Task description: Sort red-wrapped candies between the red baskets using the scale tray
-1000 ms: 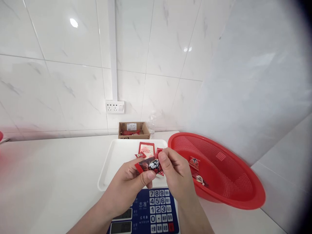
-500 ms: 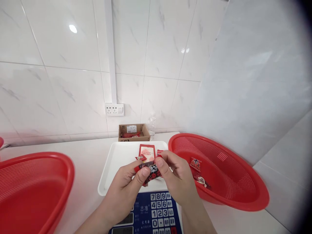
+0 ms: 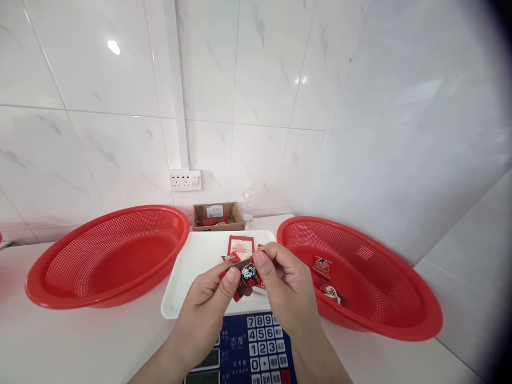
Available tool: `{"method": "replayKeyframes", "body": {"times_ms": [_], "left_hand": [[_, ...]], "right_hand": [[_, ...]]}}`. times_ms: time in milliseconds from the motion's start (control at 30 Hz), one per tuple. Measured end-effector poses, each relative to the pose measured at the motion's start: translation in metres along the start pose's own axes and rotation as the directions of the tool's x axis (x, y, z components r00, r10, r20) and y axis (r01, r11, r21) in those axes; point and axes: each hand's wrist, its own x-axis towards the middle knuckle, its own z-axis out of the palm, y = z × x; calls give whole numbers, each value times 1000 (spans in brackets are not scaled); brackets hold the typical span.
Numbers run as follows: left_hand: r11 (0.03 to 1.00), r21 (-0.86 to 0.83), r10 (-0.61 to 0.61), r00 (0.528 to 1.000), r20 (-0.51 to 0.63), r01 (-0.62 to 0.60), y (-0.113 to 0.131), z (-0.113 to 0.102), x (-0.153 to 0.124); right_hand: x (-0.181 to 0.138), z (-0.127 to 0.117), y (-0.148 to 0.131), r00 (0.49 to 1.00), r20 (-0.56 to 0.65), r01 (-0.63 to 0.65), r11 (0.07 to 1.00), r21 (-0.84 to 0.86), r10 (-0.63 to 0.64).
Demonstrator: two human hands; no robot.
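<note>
Between my left hand [image 3: 214,298] and my right hand [image 3: 286,288] is a small red and black snack packet [image 3: 248,274] with white lettering. Both hands are closed, thumbs on top, pinching its opposite ends. The packet is held above a white tray [image 3: 176,290] on a digital scale [image 3: 236,352] with a blue keypad. Behind the packet, a red and white pouch [image 3: 241,246] and a small red packet [image 3: 229,258] lie on the tray. My fingers hide part of the tray and the packet's ends.
To the right is a red perforated basket [image 3: 400,330] with several small packets [image 3: 322,266] in it. Another red basket [image 3: 100,298] stands left of the tray. A cardboard box [image 3: 220,226] holding red packets and a clear plastic bottle [image 3: 247,202] are by the tiled wall.
The left basket has moved back and to the right, close beside the tray. My hands still grip the packet, which is more bent and turned between them.
</note>
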Motion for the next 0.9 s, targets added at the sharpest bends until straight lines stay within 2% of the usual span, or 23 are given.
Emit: {"method": "replayKeyframes", "body": {"times_ms": [133, 233, 433, 533, 633, 800, 900], "left_hand": [[1000, -21, -15, 999, -52, 13, 1, 1, -1], [999, -40, -19, 998, -67, 17, 4, 1, 0], [999, -17, -30, 998, 52, 30, 5, -4, 4], [995, -94, -32, 999, 42, 36, 2, -4, 4], [981, -193, -5, 1000, -29, -1, 2, -3, 3], [982, -187, -20, 1000, 9, 22, 8, 0, 0], [990, -138, -10, 999, -48, 4, 9, 0, -2]], "right_hand": [[4, -7, -3, 996, 68, -56, 998, -2, 56], [7, -13, -4, 992, 118, -25, 994, -107, 38], [8, -20, -5, 982, 188, 82, 940, -331, -20], [8, -19, -6, 986, 160, 81, 962, -260, -39], [8, -19, -8, 984, 179, 52, 988, -147, -25], [6, -21, -11, 973, 231, 32, 978, -205, 16], [5, -21, -12, 972, 236, 36, 972, -231, 20]]}}
